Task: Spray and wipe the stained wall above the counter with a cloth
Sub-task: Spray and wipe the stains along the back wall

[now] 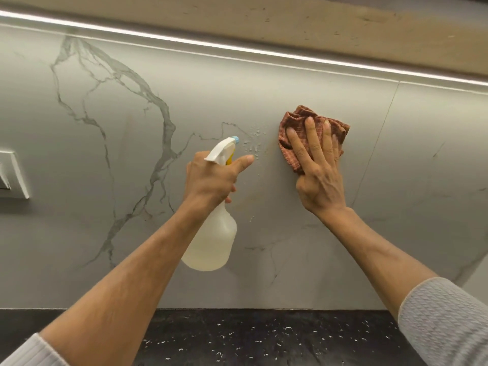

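Right hand (320, 178) flat at centre right, fingers (311, 138) spread, pressing rust cloth (293, 122) to marble wall (184, 83) just right of spray droplets (253, 143); left hand (211, 178) closed around spray bottle (214, 241), nozzle aimed there, above dark desk (264, 339).

Matt, smooth marble-look wall (126, 180); woven, crumpled rust cloth (295, 128); translucent plastic spray bottle (214, 241); dark speckled stone table (264, 339); raw wood strip (317, 25) at twelve o'clock.
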